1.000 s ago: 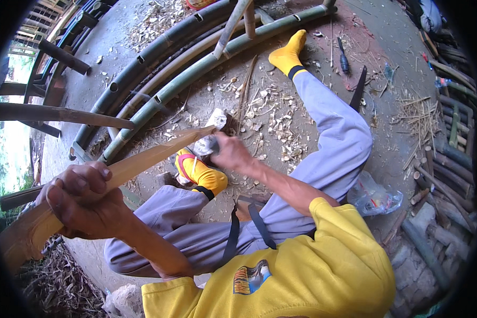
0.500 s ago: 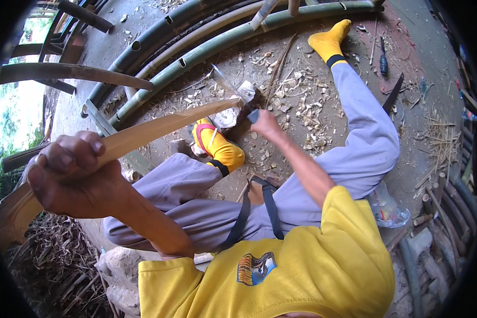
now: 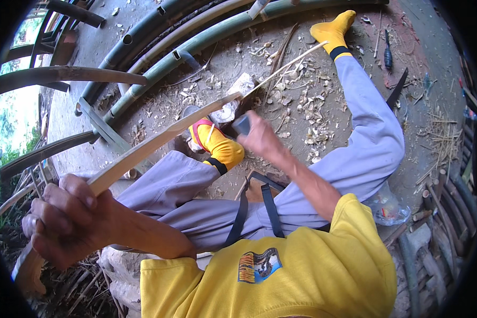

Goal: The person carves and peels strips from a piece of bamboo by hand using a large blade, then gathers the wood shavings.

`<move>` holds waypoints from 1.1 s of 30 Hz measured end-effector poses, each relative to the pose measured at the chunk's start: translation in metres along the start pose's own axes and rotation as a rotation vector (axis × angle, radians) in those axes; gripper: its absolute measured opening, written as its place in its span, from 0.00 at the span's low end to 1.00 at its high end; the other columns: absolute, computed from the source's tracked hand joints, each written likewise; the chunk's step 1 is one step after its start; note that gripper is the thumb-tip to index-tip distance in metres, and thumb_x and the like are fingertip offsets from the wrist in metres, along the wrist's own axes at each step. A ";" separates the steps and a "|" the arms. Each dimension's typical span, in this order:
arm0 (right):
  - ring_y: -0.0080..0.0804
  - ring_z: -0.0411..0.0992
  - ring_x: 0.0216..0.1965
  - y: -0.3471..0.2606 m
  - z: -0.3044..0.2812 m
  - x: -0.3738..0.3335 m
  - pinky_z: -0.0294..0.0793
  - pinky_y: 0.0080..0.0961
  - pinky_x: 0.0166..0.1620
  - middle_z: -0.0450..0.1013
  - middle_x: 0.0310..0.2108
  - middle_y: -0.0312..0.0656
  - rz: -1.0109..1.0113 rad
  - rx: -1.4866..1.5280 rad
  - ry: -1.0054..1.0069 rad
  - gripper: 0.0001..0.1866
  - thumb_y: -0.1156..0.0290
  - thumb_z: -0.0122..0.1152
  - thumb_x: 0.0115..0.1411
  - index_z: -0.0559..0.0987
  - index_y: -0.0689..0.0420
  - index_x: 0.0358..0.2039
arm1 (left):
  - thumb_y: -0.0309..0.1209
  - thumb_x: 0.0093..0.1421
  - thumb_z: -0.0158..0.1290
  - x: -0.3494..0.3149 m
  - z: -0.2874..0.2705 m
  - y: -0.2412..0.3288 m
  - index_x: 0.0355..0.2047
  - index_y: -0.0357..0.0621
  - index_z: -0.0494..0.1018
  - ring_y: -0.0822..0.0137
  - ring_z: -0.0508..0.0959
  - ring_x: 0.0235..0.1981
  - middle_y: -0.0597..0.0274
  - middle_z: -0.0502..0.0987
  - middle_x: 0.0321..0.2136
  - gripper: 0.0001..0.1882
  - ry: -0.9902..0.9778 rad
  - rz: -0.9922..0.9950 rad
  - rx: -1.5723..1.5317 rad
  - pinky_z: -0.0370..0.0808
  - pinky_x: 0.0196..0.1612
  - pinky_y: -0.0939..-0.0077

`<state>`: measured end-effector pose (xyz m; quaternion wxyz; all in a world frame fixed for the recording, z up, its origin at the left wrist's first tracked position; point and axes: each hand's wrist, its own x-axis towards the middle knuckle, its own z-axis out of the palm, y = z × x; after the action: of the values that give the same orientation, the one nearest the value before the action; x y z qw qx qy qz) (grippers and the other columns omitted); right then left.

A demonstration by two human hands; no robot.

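My left hand (image 3: 63,220) is closed around a long, flat piece of pale wood (image 3: 153,139) that slants up and away. Its far end rests at a whitish chopping block (image 3: 227,110). Beyond that end, a thin pale strip (image 3: 286,66) stretches toward my right foot; whether it is joined to the wood I cannot tell. Fingers wrapped, my right hand (image 3: 262,139) grips the dark handle of a long-bladed knife (image 3: 242,125) just right of the block. Motion smears that hand, and the blade is hard to make out.
My yellow-socked left foot (image 3: 220,146) with a red strap lies beside the block; the right foot (image 3: 335,27) is stretched out. Bamboo poles (image 3: 228,37) curve across the back. Wood chips (image 3: 312,114) litter the ground. A dark blade (image 3: 397,87) and dark-handled tool (image 3: 388,50) lie right.
My left hand has lowered slightly and the wood has turned to show a narrower side. The knife handle has shifted left and down with my right hand. The thin strip now shows beyond the wood.
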<state>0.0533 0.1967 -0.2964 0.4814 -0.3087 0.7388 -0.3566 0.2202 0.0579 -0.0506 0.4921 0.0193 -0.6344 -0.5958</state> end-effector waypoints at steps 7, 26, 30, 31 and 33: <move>0.41 0.75 0.30 0.004 -0.001 -0.005 0.72 0.35 0.32 0.73 0.26 0.52 -0.207 0.048 0.008 0.18 0.72 0.64 0.42 0.71 0.62 0.34 | 0.37 0.55 0.50 -0.006 0.002 0.002 0.23 0.51 0.66 0.80 0.64 0.11 0.74 0.63 0.13 0.08 0.082 0.002 0.027 0.63 0.20 0.84; 0.50 0.74 0.29 -0.017 0.008 -0.023 0.73 0.35 0.31 0.72 0.22 0.52 -0.345 0.044 0.065 0.14 0.74 0.61 0.44 0.68 0.61 0.30 | 0.37 0.59 0.46 -0.003 0.005 0.000 0.18 0.50 0.61 0.76 0.60 0.14 0.71 0.61 0.16 0.14 0.206 -0.007 0.077 0.61 0.22 0.76; 0.43 0.74 0.27 0.137 -0.006 0.054 0.74 0.32 0.33 0.74 0.27 0.50 0.053 -0.254 0.131 0.17 0.71 0.62 0.40 0.73 0.63 0.33 | 0.36 0.59 0.45 0.004 0.011 -0.014 0.19 0.49 0.64 0.76 0.59 0.13 0.71 0.61 0.15 0.12 0.193 -0.003 -0.048 0.62 0.21 0.76; 0.45 0.74 0.27 0.118 -0.002 0.055 0.73 0.36 0.33 0.73 0.27 0.50 0.096 -0.238 0.011 0.20 0.69 0.62 0.41 0.71 0.63 0.35 | 0.36 0.59 0.45 0.004 0.008 -0.010 0.19 0.49 0.64 0.75 0.59 0.12 0.71 0.61 0.14 0.12 0.210 0.012 -0.051 0.62 0.21 0.76; 0.47 0.74 0.28 0.115 0.027 0.035 0.73 0.37 0.34 0.72 0.27 0.51 -0.003 -0.155 0.064 0.23 0.66 0.64 0.42 0.69 0.63 0.37 | 0.35 0.59 0.45 0.001 0.006 -0.006 0.28 0.45 0.68 0.74 0.63 0.18 0.69 0.64 0.19 0.08 0.264 -0.028 0.075 0.64 0.26 0.74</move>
<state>0.0536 0.2264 -0.4161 0.4317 -0.3349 0.7786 -0.3087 0.2127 0.0600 -0.0535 0.5619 0.1249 -0.5858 -0.5706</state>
